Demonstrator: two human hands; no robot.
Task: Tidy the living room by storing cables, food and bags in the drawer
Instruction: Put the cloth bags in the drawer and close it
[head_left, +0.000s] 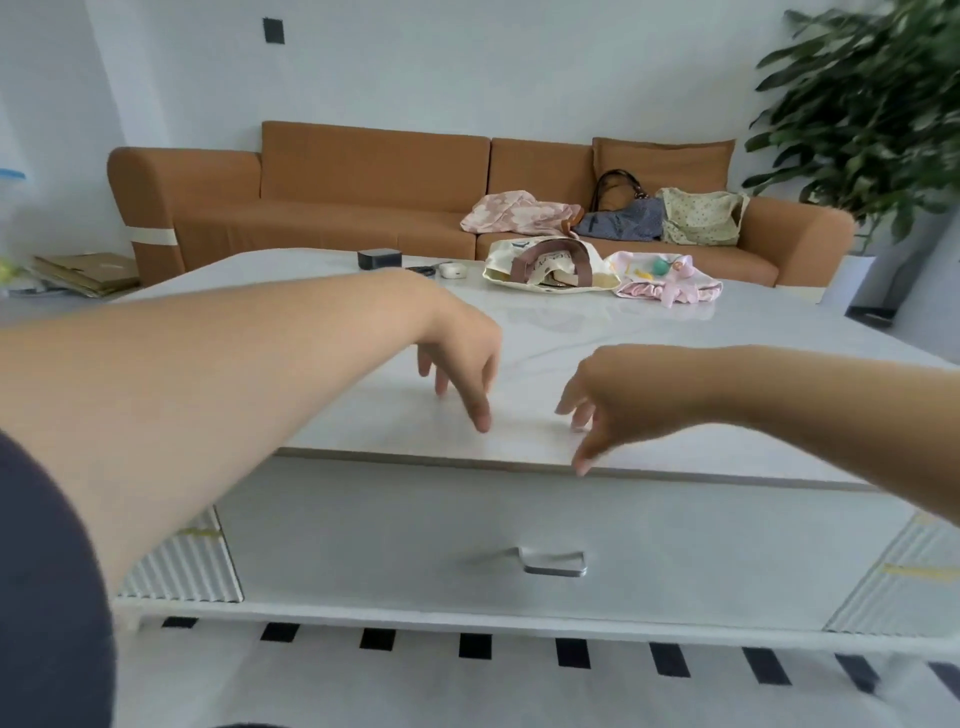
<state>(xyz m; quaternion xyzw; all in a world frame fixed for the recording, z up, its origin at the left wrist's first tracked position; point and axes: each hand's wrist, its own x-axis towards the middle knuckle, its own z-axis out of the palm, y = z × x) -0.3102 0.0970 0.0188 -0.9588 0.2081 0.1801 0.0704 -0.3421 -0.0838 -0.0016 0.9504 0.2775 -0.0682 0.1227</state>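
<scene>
Hardly started, judging by the layout. Shut drawer (415, 540) below the near edge of the surface (571, 332), handle (553, 562) untouched. Above that edge, left hand (457, 358) and right hand (608, 395) — each grip released, fingers drooping, nothing held. Left to store: cream tote bag (545, 267) and pink pouch (665, 283) at the far side of the surface, near what looks like a dark cable (423, 270) and a white case (452, 269); also a heap of bags (623, 221) on the sofa (311, 208). No food spotted. Lettering on the tote — too blurred to read.
</scene>
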